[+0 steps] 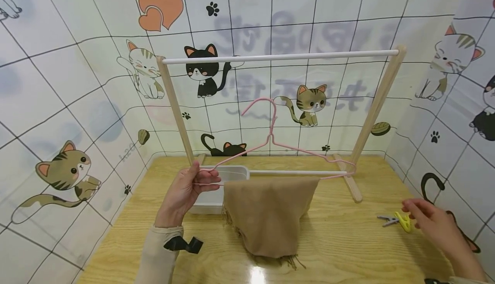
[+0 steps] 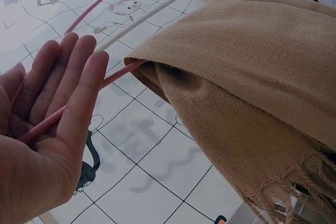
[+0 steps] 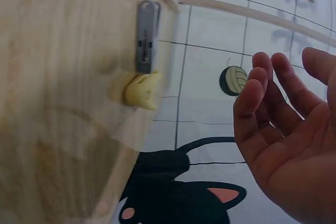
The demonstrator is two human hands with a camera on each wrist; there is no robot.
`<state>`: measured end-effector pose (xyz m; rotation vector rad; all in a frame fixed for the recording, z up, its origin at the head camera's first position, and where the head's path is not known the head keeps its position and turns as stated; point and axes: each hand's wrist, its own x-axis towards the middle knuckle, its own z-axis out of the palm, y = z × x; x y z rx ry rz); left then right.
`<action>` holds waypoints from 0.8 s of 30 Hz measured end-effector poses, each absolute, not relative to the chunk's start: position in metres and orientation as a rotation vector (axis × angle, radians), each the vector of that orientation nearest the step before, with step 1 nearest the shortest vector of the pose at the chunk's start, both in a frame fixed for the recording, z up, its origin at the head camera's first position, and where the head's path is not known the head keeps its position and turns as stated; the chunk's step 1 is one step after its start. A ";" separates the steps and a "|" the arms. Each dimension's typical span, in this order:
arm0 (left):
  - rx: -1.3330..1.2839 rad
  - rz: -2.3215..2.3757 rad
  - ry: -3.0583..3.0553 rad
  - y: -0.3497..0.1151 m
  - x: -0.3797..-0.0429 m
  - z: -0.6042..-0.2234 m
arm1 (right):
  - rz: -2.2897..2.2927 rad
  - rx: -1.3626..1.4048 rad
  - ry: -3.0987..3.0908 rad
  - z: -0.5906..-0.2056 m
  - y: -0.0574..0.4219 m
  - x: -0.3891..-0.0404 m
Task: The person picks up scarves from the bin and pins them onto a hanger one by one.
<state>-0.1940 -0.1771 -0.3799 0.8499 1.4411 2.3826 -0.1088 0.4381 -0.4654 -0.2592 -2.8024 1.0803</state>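
My left hand (image 1: 184, 193) holds the left end of a pink wire clothes hanger (image 1: 247, 150), whose hook points up. In the left wrist view the hanger's lower bar crosses the palm of that hand (image 2: 58, 114). Over the bar hangs a folded tan scarf (image 1: 270, 215) with fringed ends, also large in the left wrist view. On the right, my right hand (image 1: 437, 228) hovers with loosely bent fingers and holds nothing. Closest to it are a yellow clothespin (image 1: 404, 222) and a grey clothespin (image 1: 388, 220), lying together on the table.
Behind the hanger stands a rack with wooden legs (image 1: 377, 103) and a white top rail (image 1: 286, 56). A white plastic bin (image 1: 209, 209) sits behind the left hand, partly covered by the scarf. Cat-patterned cloth (image 1: 108, 77) walls in the wooden table (image 1: 348, 249).
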 end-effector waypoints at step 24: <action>0.851 2.402 1.395 -0.179 -0.196 -0.384 | 0.768 -0.083 -3.030 -0.494 0.435 -0.120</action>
